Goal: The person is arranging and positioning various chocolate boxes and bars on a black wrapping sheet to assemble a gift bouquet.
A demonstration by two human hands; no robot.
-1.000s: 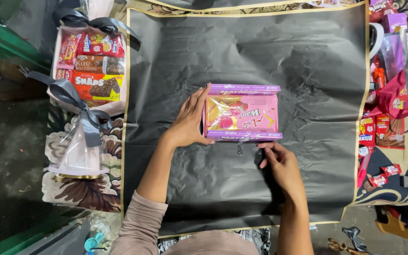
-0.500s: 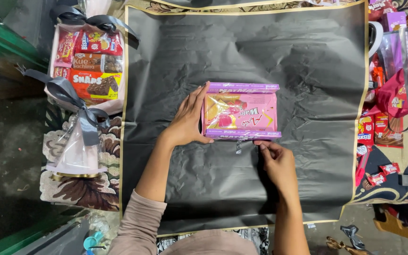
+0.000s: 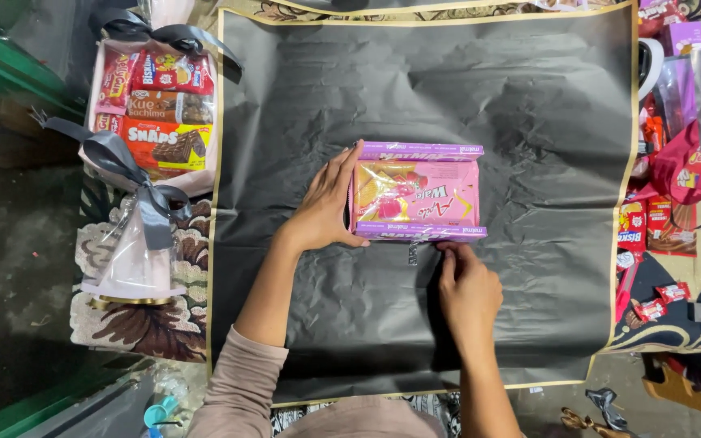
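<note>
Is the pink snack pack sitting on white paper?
No, the pink snack pack lies on a big sheet of dark grey paper with a gold edge, and the left hand steadies it.

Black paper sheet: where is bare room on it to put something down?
The black paper is bare above the snack bundle, up to the far gold edge, and also right of the bundle. The left hand and right hand take the near middle. The wrapped snack bouquet and the snack packs crowd both sides.

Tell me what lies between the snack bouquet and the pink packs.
Head view: between the bouquet and the packs lie bare black paper and the left hand.
</note>
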